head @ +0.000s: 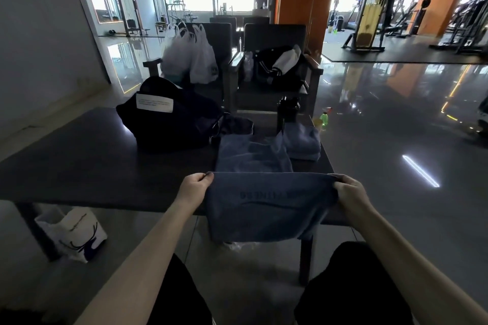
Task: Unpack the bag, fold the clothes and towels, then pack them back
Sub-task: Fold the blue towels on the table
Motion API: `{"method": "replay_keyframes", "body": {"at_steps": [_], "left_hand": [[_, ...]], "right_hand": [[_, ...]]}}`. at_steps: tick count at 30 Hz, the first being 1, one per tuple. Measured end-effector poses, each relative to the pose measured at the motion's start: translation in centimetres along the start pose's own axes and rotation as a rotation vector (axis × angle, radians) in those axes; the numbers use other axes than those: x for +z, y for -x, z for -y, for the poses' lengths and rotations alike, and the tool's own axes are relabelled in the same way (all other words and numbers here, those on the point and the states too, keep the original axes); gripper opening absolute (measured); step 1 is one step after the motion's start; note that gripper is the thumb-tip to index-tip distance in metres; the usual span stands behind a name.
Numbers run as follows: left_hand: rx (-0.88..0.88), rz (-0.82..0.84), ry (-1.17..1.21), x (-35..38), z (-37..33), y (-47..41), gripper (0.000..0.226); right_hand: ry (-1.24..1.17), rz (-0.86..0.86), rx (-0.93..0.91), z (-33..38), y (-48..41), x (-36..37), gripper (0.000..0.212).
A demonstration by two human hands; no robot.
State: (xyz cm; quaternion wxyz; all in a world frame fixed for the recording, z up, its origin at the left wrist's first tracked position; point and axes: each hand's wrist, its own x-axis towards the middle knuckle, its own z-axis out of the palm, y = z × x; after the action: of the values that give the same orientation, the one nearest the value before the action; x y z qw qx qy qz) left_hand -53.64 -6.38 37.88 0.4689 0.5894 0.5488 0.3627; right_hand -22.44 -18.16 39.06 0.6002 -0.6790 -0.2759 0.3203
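Left hand (194,187) and right hand (348,188) each pinch a top corner of the blue towel (264,208), stretched at six o'clock over the table (92,166) edge, likely to hang flat for folding, with the bag (169,124) at eleven.

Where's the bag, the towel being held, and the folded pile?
bag (179,126): head view, its dark front side.
held towel (264,206): head view, middle of the hanging cloth.
folded pile (302,140): head view, top towel.
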Motion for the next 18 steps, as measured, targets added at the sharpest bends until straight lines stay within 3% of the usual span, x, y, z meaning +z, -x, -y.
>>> {"method": "replay_keyframes", "body": {"at_steps": [6, 18], "left_hand": [[-0.018, -0.136, -0.218, 1.4, 0.8, -4.8, 0.029], [-0.05, -0.145, -0.451, 4.5, 3.2, -14.4, 0.023]], "right_hand": [[0.098, -0.117, -0.019, -1.5, -4.9, 3.0, 0.008], [0.373, -0.168, -0.064, -4.9, -15.2, 8.5, 0.014]]}}
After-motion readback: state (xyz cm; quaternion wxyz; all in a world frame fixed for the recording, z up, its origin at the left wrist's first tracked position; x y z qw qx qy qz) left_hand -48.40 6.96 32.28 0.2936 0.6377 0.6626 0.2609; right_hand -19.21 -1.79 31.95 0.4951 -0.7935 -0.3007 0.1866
